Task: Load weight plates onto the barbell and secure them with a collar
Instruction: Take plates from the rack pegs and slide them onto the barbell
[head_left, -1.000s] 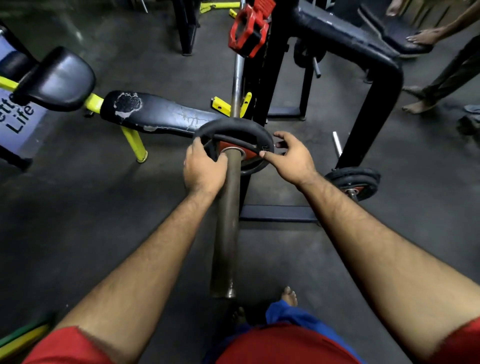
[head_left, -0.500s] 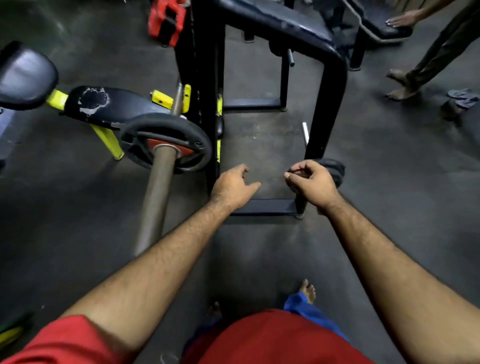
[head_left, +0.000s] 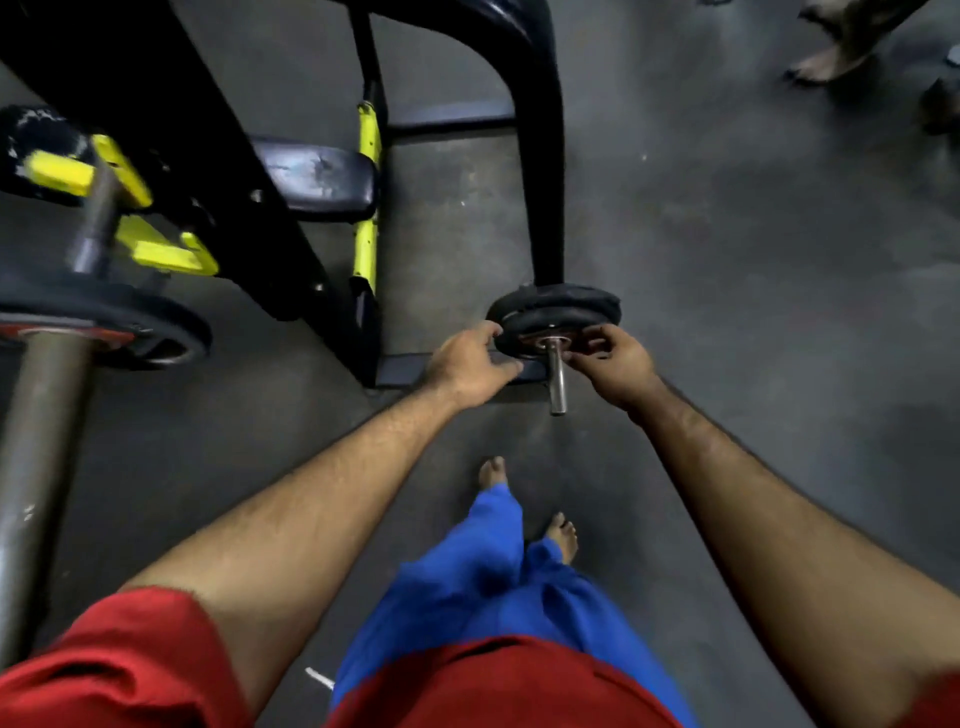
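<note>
A stack of small black weight plates (head_left: 558, 312) sits on a short chrome storage peg (head_left: 556, 379) at the foot of the black rack. My left hand (head_left: 472, 364) touches the stack's left rim. My right hand (head_left: 610, 358) has its fingers curled onto the front plate's right side. At the far left the barbell (head_left: 36, 431) points toward me, with a black plate with a red centre (head_left: 104, 327) on its sleeve. No collar is in view.
The black rack frame (head_left: 540, 156) with yellow fittings (head_left: 366, 171) and a dark padded bench (head_left: 317, 176) stands behind the peg. My bare feet (head_left: 561, 535) are on the dark floor (head_left: 727, 312). Another person's foot (head_left: 826, 62) shows at the top right.
Both hands left the plate on the barbell and moved right and down to the plates on the storage peg. The view swung right, so the barbell now lies at the left edge.
</note>
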